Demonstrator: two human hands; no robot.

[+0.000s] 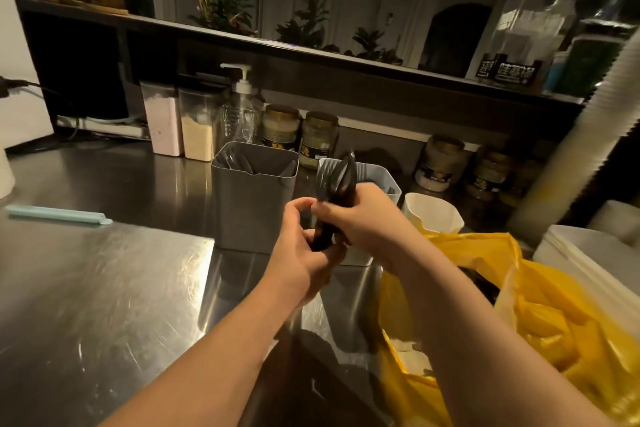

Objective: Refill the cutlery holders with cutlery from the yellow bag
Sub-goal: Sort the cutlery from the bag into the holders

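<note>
Cutlery [337, 175], glossy black plastic, gripped by left hand [304, 253] and right hand [360, 215]; crinkled yellow bag [540, 319] at four o'clock.

Both hands [332, 229] gripping black plastic cutlery [337, 177], grey holder [254, 194] behind, yellow bag [540, 315] right

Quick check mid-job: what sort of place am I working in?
Probably a café or takeaway prep counter: a steel worktop, a tall stack of disposable cups at the right, and a bundle of black plastic cutlery.
</note>
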